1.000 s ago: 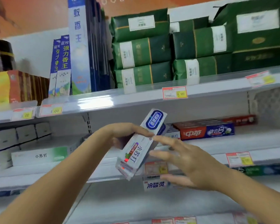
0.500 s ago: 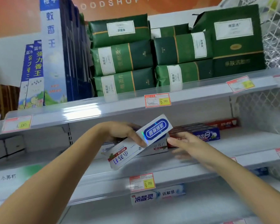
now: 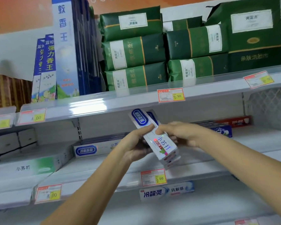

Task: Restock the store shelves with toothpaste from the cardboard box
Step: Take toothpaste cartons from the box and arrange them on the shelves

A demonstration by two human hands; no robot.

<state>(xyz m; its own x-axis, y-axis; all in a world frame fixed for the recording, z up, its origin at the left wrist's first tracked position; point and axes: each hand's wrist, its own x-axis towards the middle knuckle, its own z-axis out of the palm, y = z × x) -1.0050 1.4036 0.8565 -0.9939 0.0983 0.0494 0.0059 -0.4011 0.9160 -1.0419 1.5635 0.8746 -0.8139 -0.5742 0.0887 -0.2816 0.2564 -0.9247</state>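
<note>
Both my hands hold a small stack of white toothpaste boxes (image 3: 159, 143) with a blue oval logo, tilted with the logo end up, in front of the middle shelf (image 3: 104, 169). My left hand (image 3: 135, 145) grips the stack from the left with the thumb on top. My right hand (image 3: 177, 133) grips it from the right, fingers curled round the side. Another box of the same toothpaste (image 3: 94, 149) lies flat on the middle shelf to the left. The cardboard box is out of view.
Red and blue toothpaste boxes (image 3: 225, 127) lie at the right of the middle shelf. Green packs (image 3: 136, 51) and tall blue boxes (image 3: 66, 49) fill the upper shelf. A blue-lettered toothpaste box (image 3: 165, 191) lies on the lower shelf. Price tags line the shelf edges.
The box swung from lying slantwise to standing steeply with its logo end up. My right hand, which reached toward the shelf, now grips the stack together with my left.
</note>
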